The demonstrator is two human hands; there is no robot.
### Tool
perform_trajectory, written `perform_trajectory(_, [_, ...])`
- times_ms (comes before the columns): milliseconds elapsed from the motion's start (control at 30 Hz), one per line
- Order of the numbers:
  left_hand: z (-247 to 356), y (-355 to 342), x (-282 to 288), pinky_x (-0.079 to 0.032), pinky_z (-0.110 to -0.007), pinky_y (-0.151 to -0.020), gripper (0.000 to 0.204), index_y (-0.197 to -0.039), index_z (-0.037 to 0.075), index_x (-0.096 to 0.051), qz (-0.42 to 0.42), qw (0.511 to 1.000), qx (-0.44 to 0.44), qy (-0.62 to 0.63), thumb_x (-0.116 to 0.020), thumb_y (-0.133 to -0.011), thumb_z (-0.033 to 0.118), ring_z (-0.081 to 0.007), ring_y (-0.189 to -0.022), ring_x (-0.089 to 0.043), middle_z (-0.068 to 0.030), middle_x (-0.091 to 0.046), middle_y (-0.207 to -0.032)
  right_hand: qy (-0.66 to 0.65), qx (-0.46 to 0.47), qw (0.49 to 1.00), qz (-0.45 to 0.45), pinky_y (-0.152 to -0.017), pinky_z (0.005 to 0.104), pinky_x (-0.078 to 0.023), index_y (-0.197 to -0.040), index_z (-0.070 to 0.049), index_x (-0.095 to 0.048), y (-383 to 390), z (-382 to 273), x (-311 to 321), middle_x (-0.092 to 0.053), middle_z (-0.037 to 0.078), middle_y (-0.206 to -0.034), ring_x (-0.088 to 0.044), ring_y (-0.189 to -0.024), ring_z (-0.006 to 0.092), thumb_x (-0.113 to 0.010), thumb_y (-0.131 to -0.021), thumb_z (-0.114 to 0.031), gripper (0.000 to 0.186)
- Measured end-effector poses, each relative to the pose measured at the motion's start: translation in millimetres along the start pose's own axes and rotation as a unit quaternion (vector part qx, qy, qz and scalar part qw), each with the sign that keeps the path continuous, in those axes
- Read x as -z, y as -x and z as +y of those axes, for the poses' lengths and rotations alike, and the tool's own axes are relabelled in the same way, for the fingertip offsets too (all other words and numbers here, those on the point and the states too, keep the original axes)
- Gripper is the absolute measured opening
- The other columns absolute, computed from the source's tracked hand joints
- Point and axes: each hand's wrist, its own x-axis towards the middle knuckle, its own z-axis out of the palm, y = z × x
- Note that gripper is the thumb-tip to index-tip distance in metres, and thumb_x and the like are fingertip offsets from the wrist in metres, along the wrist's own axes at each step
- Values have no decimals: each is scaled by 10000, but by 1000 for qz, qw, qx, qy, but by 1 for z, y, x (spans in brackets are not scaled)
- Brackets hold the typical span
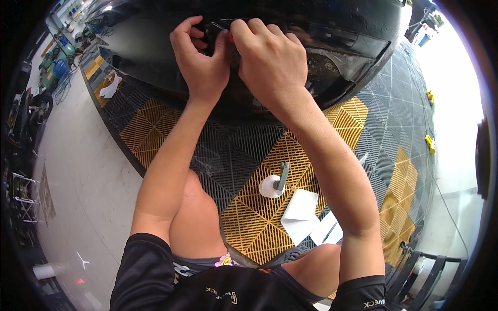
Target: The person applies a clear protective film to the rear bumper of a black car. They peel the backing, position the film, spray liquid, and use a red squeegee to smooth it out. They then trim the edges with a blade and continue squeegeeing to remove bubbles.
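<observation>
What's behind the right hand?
Around the right hand: glossy black panel, with a rough grey patch off its right side. The spot directly behind the palm is covered; what the fingers touch is hidden too.

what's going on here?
A person is working low at a dark car, left hand and right hand close together at its bodywork. What they grip, if anything, is mostly hidden. A spray bottle and white sheets sit on the tiled floor below, in neither hand.
</observation>
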Motion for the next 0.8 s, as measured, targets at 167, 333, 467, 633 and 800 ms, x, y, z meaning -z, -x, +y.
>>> perform_trajectory(167, [-13,1,2,-472,-292,-776,556,-1306,56,-583,-11,999,-43,10,-879,-879,254,-150,-883,-511,-44,-523,-1061,-55,-174,982,37,-692,466,-579,-975,-121,-711,10,33,28,-750,91,-851,-740,-801,352,-707,-931,-128,45])
perform_trajectory(333, [-14,2,6,-469,-292,-788,623,-1323,61,-573,-35,998,-56,-9,-891,-879,360,-141,-897,-503,-43,-515,-1087,21,-49,999,2,-727,459,-557,-917,-73,-587,16,35,24,-699,103,-890,-721,-861,325,-661,-926,-85,76])
perform_trajectory(467, [-12,0,2,-471,-293,-789,637,-1331,51,-568,-29,997,-70,-18,-889,-880,368,-144,-899,-503,-48,-514,-1096,-54,-83,995,-30,-740,467,-551,-947,-70,-600,24,38,34,-683,117,-874,-712,-866,332,-668,-933,-93,74])
perform_trajectory(633, [-10,0,10,-474,-291,-793,647,-1336,35,-570,-51,997,-49,-23,-885,-886,377,-139,-900,-508,-47,-515,-1094,-17,-45,999,4,-737,446,-553,-973,-69,-612,21,30,34,-686,108,-905,-707,-875,330,-664,-921,-85,76])
perform_trajectory(800, [-13,0,5,-475,-291,-795,656,-1339,30,-568,-43,998,-42,-11,-884,-888,387,-130,-903,-506,-43,-518,-1092,-26,-85,996,-8,-718,431,-555,-965,-64,-619,33,39,42,-684,105,-912,-703,-855,309,-690,-910,-64,90])
